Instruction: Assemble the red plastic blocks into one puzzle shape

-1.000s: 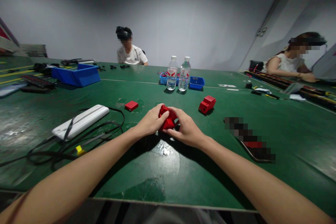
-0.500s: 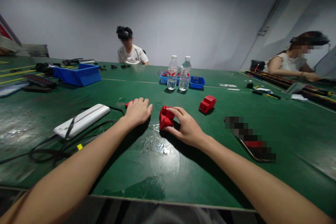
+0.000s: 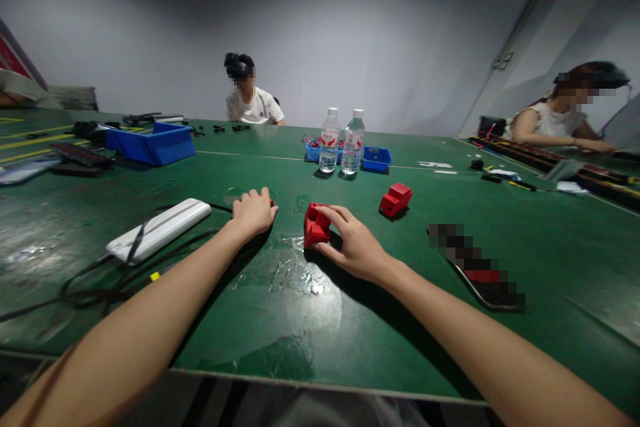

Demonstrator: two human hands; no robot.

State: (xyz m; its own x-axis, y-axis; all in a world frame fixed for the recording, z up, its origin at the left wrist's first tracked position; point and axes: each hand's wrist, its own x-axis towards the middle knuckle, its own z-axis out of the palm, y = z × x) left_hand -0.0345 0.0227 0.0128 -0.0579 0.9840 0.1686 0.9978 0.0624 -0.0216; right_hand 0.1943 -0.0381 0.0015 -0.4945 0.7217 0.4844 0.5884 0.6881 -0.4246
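Observation:
My right hand (image 3: 357, 243) has its thumb and fingers closed around a red plastic block (image 3: 315, 227) with a notched, angular shape, which rests on the green table (image 3: 380, 340). To its left, my left hand (image 3: 253, 213) lies palm down with bent fingers over another red piece (image 3: 272, 201). Only a sliver of that piece shows between the fingers and thumb; its shape is hidden. A third red block (image 3: 396, 200), with a slanted top and a hole, stands apart beyond my right hand.
A white power strip (image 3: 160, 230) with black cables lies left. Two water bottles (image 3: 329, 141) stand before small blue bins (image 3: 377, 159). A larger blue bin (image 3: 155, 145) is back left. A blurred dark flat object (image 3: 475, 270) lies right. Two people (image 3: 255, 105) sit across and right.
My left hand has shifted left over its red piece, and its fingers have drawn in around it. My right hand and its block have stayed in place.

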